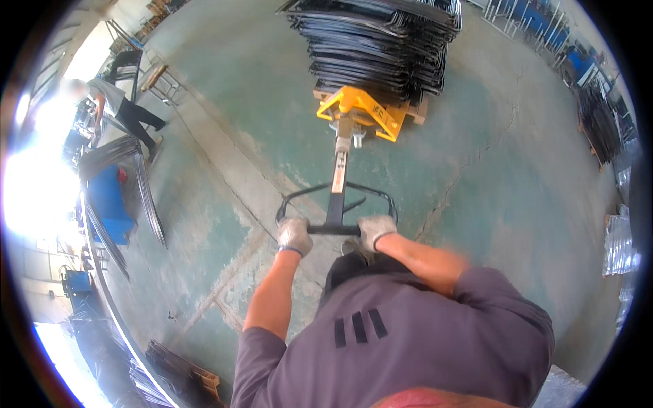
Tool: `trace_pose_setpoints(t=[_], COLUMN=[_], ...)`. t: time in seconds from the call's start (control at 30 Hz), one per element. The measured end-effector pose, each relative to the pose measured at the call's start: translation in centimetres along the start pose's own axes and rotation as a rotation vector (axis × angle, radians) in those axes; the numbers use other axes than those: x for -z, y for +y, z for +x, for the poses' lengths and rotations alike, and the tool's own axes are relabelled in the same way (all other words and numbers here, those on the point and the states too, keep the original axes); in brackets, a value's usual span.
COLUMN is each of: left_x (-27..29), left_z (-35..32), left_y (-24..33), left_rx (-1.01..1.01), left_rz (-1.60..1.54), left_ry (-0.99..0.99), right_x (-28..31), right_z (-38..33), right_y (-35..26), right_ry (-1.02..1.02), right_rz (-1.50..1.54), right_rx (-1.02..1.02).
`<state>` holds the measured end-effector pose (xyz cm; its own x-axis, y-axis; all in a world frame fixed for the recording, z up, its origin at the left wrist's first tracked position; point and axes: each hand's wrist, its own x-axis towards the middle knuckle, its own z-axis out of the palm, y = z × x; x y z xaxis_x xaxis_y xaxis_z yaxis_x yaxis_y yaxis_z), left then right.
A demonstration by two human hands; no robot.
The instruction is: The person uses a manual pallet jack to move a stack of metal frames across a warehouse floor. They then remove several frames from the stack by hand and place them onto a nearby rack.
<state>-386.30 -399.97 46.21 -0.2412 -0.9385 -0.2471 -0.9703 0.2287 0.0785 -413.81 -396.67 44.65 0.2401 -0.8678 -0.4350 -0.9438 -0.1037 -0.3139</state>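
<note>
My left hand (294,236), in a pale knit glove, is wrapped round the left end of a black pallet jack handle (335,230). At the other end of the same bar, my right hand (375,232) grips it in a matching glove. The handle's shaft runs forward to the yellow body of the pallet jack (355,102). Beyond that, a wooden pallet (416,109) carries a tall stack of black metal frames (381,51). The jack's forks are hidden beneath the load.
A person (129,109) works at the left near black frames and a blue machine (111,204). A wooden stool (156,78) stands close by. More stacked frames (595,119) line the right wall, and another pile (180,370) lies at the lower left. Cracks cross the green floor (476,177).
</note>
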Motion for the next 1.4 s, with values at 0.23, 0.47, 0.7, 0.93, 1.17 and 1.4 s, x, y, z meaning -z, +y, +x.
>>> trace_pose_setpoints(t=[0.23,0.47,0.7,0.93,1.17,1.4], left_x=[-0.3,0.9,-2.4,-3.5,-3.1,-3.2], left_z=[-0.1,0.4,-1.2,-2.2,-3.0,-3.9], left_y=[4.4,5.5,3.7,2.3,2.6,3.7], left_rx=[-0.002,-0.027,-0.048,-0.076,-0.08,-0.078], left_rz=[-0.034,-0.056,-0.054,-0.027,-0.003,-0.009], left_ry=[0.073,0.048,0.076,0.09,0.069,0.049], right_x=[0.9,2.8,-0.1,-3.1,-2.3,-2.7], right_z=[-0.3,-0.5,-1.5,-1.4,-3.3,-4.2], right_y=[4.4,5.0,3.3,2.4,2.7,3.3], right_ry=[0.003,-0.017,-0.024,0.07,0.101,0.071], right_rz=[-0.011,-0.064,-0.058,-0.032,-0.06,-0.055], right_rx=[0.036,0.01,-0.033,-0.048,-0.041,-0.041])
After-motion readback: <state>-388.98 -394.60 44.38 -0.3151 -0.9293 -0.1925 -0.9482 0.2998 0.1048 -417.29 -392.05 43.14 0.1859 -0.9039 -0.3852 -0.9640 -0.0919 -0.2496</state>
